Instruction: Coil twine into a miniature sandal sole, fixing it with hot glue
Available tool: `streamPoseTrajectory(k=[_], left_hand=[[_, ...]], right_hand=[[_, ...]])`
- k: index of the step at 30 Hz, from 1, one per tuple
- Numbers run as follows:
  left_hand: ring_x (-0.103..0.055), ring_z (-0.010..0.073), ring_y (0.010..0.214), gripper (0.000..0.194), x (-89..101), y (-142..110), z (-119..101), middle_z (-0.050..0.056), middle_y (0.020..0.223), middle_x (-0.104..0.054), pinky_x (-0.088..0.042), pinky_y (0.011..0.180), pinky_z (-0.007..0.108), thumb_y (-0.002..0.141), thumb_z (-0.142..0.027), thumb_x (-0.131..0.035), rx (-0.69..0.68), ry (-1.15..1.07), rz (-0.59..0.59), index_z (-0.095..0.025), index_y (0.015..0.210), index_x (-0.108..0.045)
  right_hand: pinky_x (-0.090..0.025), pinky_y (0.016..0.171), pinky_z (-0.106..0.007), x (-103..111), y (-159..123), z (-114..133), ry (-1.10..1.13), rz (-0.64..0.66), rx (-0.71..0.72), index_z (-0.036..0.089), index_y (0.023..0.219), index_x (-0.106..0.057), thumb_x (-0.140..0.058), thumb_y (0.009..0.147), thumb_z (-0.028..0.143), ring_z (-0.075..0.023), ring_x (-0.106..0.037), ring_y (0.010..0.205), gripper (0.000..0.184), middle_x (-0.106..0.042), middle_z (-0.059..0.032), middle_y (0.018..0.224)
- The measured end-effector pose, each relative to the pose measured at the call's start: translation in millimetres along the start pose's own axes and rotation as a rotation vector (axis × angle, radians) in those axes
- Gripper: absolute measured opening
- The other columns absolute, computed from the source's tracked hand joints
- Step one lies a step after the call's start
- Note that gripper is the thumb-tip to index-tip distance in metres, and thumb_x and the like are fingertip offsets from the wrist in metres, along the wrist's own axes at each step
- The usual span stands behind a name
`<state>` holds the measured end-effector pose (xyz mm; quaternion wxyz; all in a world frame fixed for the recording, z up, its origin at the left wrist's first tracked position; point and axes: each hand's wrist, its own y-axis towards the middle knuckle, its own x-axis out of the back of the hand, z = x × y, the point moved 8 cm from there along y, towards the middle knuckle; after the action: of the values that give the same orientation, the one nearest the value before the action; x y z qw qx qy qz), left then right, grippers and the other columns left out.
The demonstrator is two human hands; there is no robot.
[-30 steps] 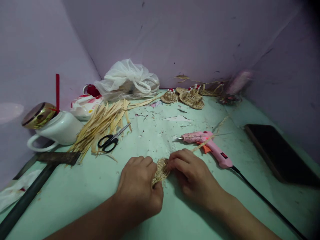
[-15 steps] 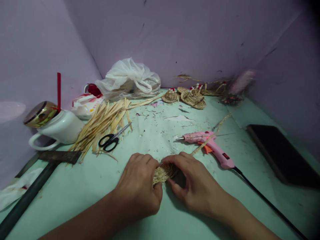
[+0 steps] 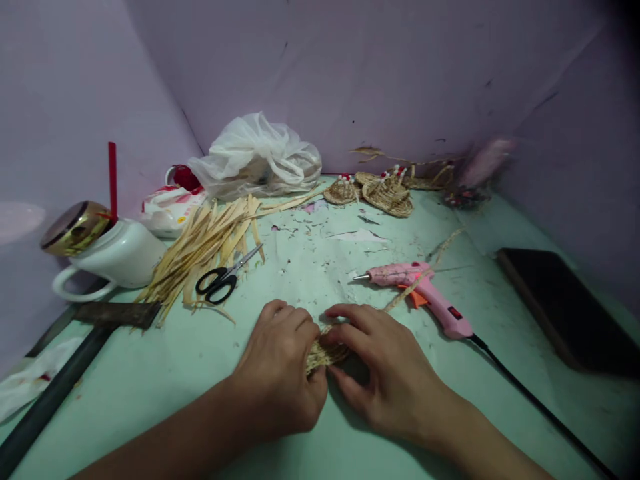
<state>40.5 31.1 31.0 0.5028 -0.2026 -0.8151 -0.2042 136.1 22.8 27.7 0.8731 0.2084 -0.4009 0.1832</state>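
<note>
Low over the table's near middle, my left hand [image 3: 283, 370] is closed round a small coiled piece of braided straw [image 3: 317, 359]. Its left part is hidden inside my fist. On the other side, my right hand [image 3: 393, 377] bends its thumb and fingers about the same piece, with the fingertips on its upper face. A straw braid [image 3: 397, 301] trails from behind my right hand up and right across the pink glue gun [image 3: 437, 300]. Small straw slippers [image 3: 387, 199] with red and white beads lie at the back.
Left of my hands lie black-handled scissors [image 3: 219, 285], loose straw strips [image 3: 195, 247] and a hammer [image 3: 95, 340]. A white mug [image 3: 130, 253] and a plastic bag [image 3: 265, 160] stand further back. At right are a black phone [image 3: 565, 307] and the glue gun's cord [image 3: 530, 393].
My right hand's fingers have shifted left and over the straw piece, covering more of it. My left hand keeps its grip almost in place.
</note>
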Motion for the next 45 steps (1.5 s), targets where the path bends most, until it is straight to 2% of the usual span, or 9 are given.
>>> streamPoseTrajectory(k=[4, 6, 8, 11, 17, 22, 32, 38, 45], left_hand=[[-0.049, 0.0242, 0.091, 0.025, -0.4, -3, 6, 0.006, 0.093, -0.056, -0.038, 0.09, 0.044, 0.064, -0.018, -0.058, 0.032, -0.042, 0.284, -0.02, 0.089, -0.059], [-0.048, 0.0235, 0.097, 0.035, 2.6, -6, 7, 0.005, 0.101, -0.055, -0.039, 0.091, 0.041, 0.063, -0.015, -0.058, 0.041, -0.082, 0.318, -0.022, 0.098, -0.057], [-0.047, 0.0233, 0.098, 0.037, 3.4, -7, 8, 0.005, 0.103, -0.054, -0.039, 0.091, 0.04, 0.065, -0.016, -0.058, 0.07, -0.098, 0.294, -0.022, 0.101, -0.055], [-0.048, 0.0244, 0.092, 0.024, -1.0, -7, 7, 0.006, 0.095, -0.054, -0.04, 0.088, 0.043, 0.068, -0.02, -0.056, 0.096, -0.053, 0.226, -0.019, 0.091, -0.057], [-0.048, 0.0259, 0.083, 0.019, -4.4, -3, -4, 0.009, 0.085, -0.055, -0.04, 0.08, 0.047, 0.065, -0.018, -0.053, 0.018, 0.054, 0.124, -0.015, 0.083, -0.06], [-0.051, 0.0235, 0.076, 0.014, -1.5, 0, 0, 0.008, 0.077, -0.057, -0.04, 0.078, 0.045, 0.064, -0.02, -0.055, -0.007, 0.007, 0.038, -0.015, 0.075, -0.061], [-0.051, 0.0231, 0.072, 0.018, 4.8, -4, -6, 0.01, 0.072, -0.058, -0.043, 0.073, 0.044, 0.057, -0.011, -0.055, -0.096, -0.072, -0.244, -0.011, 0.075, -0.06], [-0.051, 0.0225, 0.07, 0.018, 5.4, -6, -4, 0.009, 0.071, -0.058, -0.043, 0.069, 0.043, 0.057, -0.009, -0.054, -0.12, -0.126, -0.284, -0.014, 0.074, -0.059], [-0.049, 0.021, 0.067, 0.016, 5.1, -4, -7, 0.008, 0.068, -0.056, -0.043, 0.067, 0.042, 0.057, -0.008, -0.053, -0.151, -0.133, -0.301, -0.015, 0.071, -0.057]], right_hand=[[-0.043, 0.082, -0.042, 0, -1, -1, -0.019, -0.047, -0.015, 0.02, 0.099, -0.056, -0.061, 0.068, 0.017, -0.025, -0.053, 0.1, 0.031, -0.057, -0.0085, 0.118], [-0.043, 0.084, -0.043, 0, 0, -1, -0.02, -0.057, -0.018, 0.02, 0.107, -0.053, -0.061, 0.068, 0.017, -0.025, -0.053, 0.102, 0.04, -0.056, -0.0089, 0.12], [-0.042, 0.087, -0.044, 1, 0, 0, -0.024, -0.055, -0.02, 0.02, 0.113, -0.051, -0.061, 0.067, 0.017, -0.0253, -0.052, 0.103, 0.047, -0.056, -0.0089, 0.12], [-0.041, 0.086, -0.044, 1, 0, 1, -0.014, -0.04, -0.024, 0.019, 0.111, -0.051, -0.062, 0.067, 0.016, -0.0253, -0.052, 0.1, 0.045, -0.058, -0.0083, 0.115], [-0.043, 0.077, -0.043, 2, 0, -1, 0.021, -0.006, -0.041, 0.018, 0.107, -0.051, -0.06, 0.066, 0.012, -0.025, -0.052, 0.088, 0.042, -0.061, -0.0076, 0.098], [-0.044, 0.077, -0.041, 3, -1, -7, 0.076, -0.024, -0.043, 0.018, 0.11, -0.05, -0.06, 0.067, 0.01, -0.0239, -0.053, 0.089, 0.045, -0.061, -0.0075, 0.099], [-0.047, 0.078, -0.045, 2, -3, -18, 0.118, -0.073, -0.139, 0.016, 0.118, -0.043, -0.059, 0.067, 0.013, -0.0263, -0.056, 0.094, 0.053, -0.061, -0.0131, 0.106], [-0.047, 0.076, -0.045, 0, -2, -21, 0.198, -0.027, -0.2, 0.017, 0.121, -0.041, -0.059, 0.066, 0.013, -0.0256, -0.058, 0.088, 0.058, -0.061, -0.0119, 0.101], [-0.046, 0.078, -0.048, -3, -1, -23, 0.193, -0.049, -0.205, 0.017, 0.122, -0.042, -0.058, 0.065, 0.014, -0.0275, -0.057, 0.091, 0.059, -0.061, -0.0133, 0.104]])
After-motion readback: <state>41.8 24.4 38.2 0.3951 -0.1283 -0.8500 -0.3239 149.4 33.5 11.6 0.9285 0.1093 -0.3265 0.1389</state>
